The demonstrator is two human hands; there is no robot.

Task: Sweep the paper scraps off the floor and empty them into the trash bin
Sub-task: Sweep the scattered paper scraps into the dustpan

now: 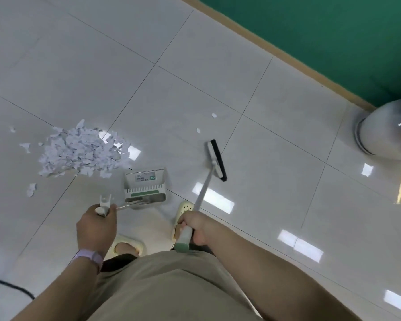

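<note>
Two hands are at work over a glossy white tile floor (pixel 218 72). The left hand (pixel 95 224) is clenched around the top of a long-handled dustpan's handle (pixel 105 206), a pale purple wristband (pixel 90 258) on its wrist. The dustpan (pixel 146 185) stands on the floor just in front of the person's feet, its grey pan facing away from them, with a row of comb teeth and a green strip along its rear edge. A label shows inside the pan; otherwise the pan seems to hold no scraps, though the glare makes this hard to confirm.

The right hand (pixel 195 228) grasps the green-tipped upper end of a broom handle (pixel 183 237). The shaft runs forward to the broom head (pixel 217 159), white with black bristles, which sits on or just above the tiles, well to the right of the dustpan.

Most of the paper scraps (pixel 83 149) lie heaped in a pile on the floor, ahead and to the left of the dustpan, with its near edge close to the pan's mouth. Several stray pieces (pixel 31 189) lie around the pile, and two small scraps (pixel 214 115) sit apart, beyond the broom head.

At the right edge stands a rounded white trash bin (pixel 389 133), only partly in view, near a green wall (pixel 322 31) with a tan baseboard. Cream perforated sandals (pixel 185 208) cover the feet, and a black cable (pixel 9 286) curves across the lower left.
</note>
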